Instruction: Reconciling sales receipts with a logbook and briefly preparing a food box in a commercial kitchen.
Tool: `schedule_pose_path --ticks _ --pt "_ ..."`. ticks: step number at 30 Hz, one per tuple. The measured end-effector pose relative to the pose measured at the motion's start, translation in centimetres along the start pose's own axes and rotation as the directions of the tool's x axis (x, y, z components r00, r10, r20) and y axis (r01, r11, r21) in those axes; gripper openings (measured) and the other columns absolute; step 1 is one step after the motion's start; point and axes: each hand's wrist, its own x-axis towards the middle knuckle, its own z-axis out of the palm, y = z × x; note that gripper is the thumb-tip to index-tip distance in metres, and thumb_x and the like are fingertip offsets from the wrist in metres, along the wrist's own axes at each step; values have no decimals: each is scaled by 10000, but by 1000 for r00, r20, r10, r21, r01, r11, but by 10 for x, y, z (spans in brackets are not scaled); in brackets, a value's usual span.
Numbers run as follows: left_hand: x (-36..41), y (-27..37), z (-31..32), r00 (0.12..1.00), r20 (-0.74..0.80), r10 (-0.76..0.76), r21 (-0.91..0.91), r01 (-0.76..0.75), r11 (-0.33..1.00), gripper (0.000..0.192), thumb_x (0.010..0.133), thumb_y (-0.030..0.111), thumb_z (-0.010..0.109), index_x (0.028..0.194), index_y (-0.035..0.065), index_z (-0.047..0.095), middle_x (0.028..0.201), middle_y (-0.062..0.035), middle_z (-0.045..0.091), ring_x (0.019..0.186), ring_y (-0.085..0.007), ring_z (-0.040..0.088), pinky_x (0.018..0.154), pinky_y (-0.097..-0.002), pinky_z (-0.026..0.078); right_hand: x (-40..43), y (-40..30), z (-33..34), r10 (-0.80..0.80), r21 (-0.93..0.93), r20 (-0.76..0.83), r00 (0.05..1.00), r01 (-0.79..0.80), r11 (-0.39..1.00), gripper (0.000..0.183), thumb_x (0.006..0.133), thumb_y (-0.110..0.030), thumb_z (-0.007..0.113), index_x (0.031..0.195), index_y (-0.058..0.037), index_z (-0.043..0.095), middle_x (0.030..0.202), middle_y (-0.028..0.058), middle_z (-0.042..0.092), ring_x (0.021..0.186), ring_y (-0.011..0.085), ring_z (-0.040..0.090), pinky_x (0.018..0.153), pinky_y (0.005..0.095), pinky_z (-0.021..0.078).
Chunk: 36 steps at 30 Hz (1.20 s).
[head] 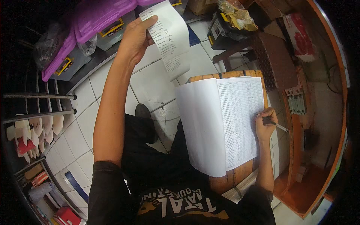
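Observation:
My left hand point(137, 38) is raised ahead of me, pinching a long paper slip point(171, 42) by its upper left edge between thumb and fingers. Handwritten lines run down the slip, which hangs with a slight curl. My right hand point(265, 125) grips a pen point(274, 123), its tip at the right part of a printed table sheet point(242, 121). That sheet belongs to a stack of papers whose top pages point(201, 126) are folded over to the left. Beneath the stack is a wooden board surface point(234, 175), showing at the top and bottom edges.
Grey storage boxes with purple lids point(104, 17) line the far left. A metal rack point(39, 95) with hanging packets point(35, 130) stands at the left. On the right are a brown chair point(272, 62) and an orange-edged wooden shelf point(292, 174). White tiles point(153, 84) cover the floor.

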Motion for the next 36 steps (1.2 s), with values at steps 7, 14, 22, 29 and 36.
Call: schedule_pose_path --ticks 7,14,22,29,36 --pt "10 -11 -19 979 -191 75 354 -3 935 362 909 331 640 1078 12 604 944 -37 650 859 -138 597 787 -317 474 4 -16 10 -62 -122 -49 997 55 991 181 739 17 611 720 -76 457 731 14 478 667 97 449 616 244 365" --pt "0 -21 1 896 35 443 871 -244 425 307 949 258 593 1096 -6 645 828 -78 665 744 -102 582 710 -267 459 2 -6 4 -7 15 -50 999 7 1000 188 732 27 644 724 -62 478 711 5 545 659 56 507 598 204 413" --pt "8 -30 -17 857 139 495 865 -349 361 323 952 273 592 1134 11 645 869 -74 681 779 -100 599 737 -266 466 4 -5 10 -14 41 -28 1000 15 999 197 734 39 640 722 -64 473 719 11 540 650 60 497 604 202 408" --pt "4 -28 -9 889 113 444 878 -298 374 408 948 288 599 1200 -33 608 987 -140 695 886 -150 646 815 -290 489 4 -5 6 -1 2 -20 1000 1 1000 198 731 38 647 727 -60 475 725 5 540 649 56 495 602 199 410" --pt "1 -29 -6 908 58 414 903 -225 366 450 944 321 596 1215 -39 597 1010 -151 690 899 -167 649 820 -306 490 2 -6 8 25 -14 -40 999 -26 1000 202 722 38 662 715 -56 483 725 2 539 639 53 497 592 194 410"
